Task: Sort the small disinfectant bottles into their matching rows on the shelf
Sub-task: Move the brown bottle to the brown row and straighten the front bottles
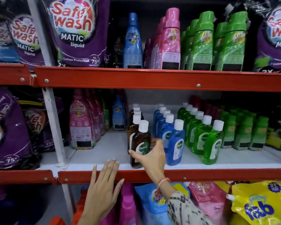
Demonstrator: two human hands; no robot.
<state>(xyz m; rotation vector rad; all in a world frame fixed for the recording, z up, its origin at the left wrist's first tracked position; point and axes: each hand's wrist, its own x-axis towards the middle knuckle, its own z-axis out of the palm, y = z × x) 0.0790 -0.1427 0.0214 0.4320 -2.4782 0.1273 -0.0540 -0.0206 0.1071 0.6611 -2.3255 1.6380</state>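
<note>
A small brown translucent plastic disinfectant bottle with a white screw cap (pixel 140 144) stands upright at the head of the brown row, near the front edge of the white middle shelf board (pixel 104 153). The right hand (pixel 150 155) wraps its lower body, thumb across the front below the green "Dettol" label, fingers curled behind. The bottle is judged light, rigid and smooth-sided, hence somewhat slippery; the flat shoulders or mid-body offer the surest hold, and the narrow base suggests it tips easily against its neighbours. To the right of the brown bottle runs a row of blue bottles with white caps (pixel 169 132), and beyond that a row of green bottles with white caps (pixel 204 135), both bearing "Dettol" labels. The left hand (pixel 104 184) rests flat on the red metal shelf rail (pixel 217 175) below and left of the brown bottle, fingers together and extended. Above the brown bottle, purple pouches (pixel 75 30) read "Safe wash MATIC liquid"; below right, a yellow pouch (pixel 258 207) reads "fab".
</note>
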